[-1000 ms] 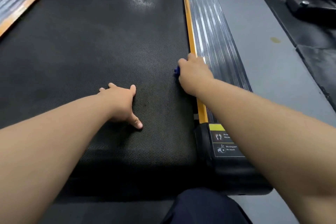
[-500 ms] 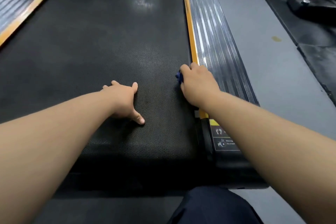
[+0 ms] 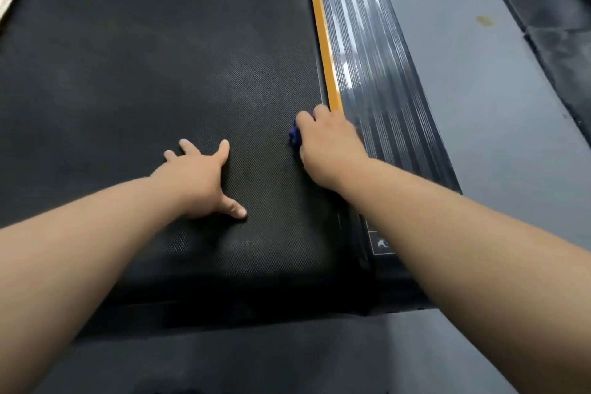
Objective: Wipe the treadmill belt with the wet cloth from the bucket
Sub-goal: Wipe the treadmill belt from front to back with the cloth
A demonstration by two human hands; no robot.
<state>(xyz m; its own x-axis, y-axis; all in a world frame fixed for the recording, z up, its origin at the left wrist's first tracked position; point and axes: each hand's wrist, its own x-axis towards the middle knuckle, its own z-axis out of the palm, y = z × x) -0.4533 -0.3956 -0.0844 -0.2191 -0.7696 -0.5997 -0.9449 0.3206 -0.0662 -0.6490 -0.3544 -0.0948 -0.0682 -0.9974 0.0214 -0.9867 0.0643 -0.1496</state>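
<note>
Treadmill belt [image 3: 144, 73], black and finely textured, fills the centre and left of the view. Ribbed grey side rail [image 3: 377, 89] runs along its right edge, separated from it by a yellow strip [image 3: 323, 35]. Left hand [image 3: 198, 179] lies flat on the belt, fingers straight and spread. Right hand [image 3: 326, 144], at the belt's right edge beside the strip, curls its fingers over a blue cloth [image 3: 295, 136] held against the belt. Only a small fold of the cloth shows.

belt [image 3: 160, 73]: black, dotted | cloth [image 3: 295, 135]: blue | stripe [image 3: 323, 29]: yellow | rail [image 3: 374, 67]: grey, ribbed
</note>
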